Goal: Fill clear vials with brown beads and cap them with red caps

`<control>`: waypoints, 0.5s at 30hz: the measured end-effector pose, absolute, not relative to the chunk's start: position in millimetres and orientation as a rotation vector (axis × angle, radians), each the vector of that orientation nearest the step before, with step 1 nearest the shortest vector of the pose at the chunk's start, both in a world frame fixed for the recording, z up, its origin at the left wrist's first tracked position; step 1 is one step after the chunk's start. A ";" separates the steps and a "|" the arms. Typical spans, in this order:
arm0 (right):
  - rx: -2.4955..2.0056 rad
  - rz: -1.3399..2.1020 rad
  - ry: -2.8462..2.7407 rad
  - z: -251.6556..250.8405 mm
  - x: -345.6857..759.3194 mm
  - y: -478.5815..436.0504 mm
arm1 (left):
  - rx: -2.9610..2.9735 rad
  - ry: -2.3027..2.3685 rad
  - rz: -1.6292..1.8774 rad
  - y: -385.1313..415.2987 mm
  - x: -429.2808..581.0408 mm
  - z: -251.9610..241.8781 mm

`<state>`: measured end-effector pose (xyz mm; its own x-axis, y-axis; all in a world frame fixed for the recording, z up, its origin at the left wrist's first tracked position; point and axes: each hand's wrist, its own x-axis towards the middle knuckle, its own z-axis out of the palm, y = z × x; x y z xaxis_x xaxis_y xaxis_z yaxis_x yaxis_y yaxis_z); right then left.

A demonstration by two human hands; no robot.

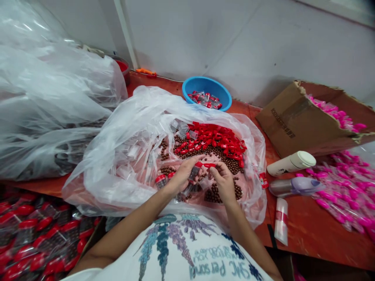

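Note:
My left hand [185,172] is closed round a small clear plastic container [193,173] with dark contents. My right hand [224,180] pinches a red plastic piece [207,165] at the container's top; I cannot tell whether the two are joined. Beneath both hands, a spread-out clear plastic bag [102,171] holds loose brown beads [216,193]. A heap of red plastic pieces [218,136] lies on the bag beyond my hands. Empty clear containers [133,152] are to the left, and red-capped containers [161,180] sit beside my left wrist.
A blue basin [187,91] with red-capped containers stands at the back. To the right are a cardboard box [281,121] of pink pieces, a white bottle [288,163], a steel flask [281,187], a tube [281,222] and pink-topped items [345,187]. Large plastic bags [52,86] rise at left.

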<state>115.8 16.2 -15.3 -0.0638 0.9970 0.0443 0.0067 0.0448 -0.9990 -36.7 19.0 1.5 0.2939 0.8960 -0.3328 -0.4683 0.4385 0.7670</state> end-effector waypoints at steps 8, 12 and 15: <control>-1.200 0.767 -1.959 -11.7 117.8 13.8 | 0.530 0.902 0.948 14.0 -27.2 -15.7; -1.206 0.566 -2.251 -17.5 114.9 8.2 | 0.530 0.902 0.925 12.8 -22.8 -18.2; -1.239 0.470 -2.281 -19.7 113.1 4.9 | 0.579 0.929 0.927 12.2 -21.9 -19.5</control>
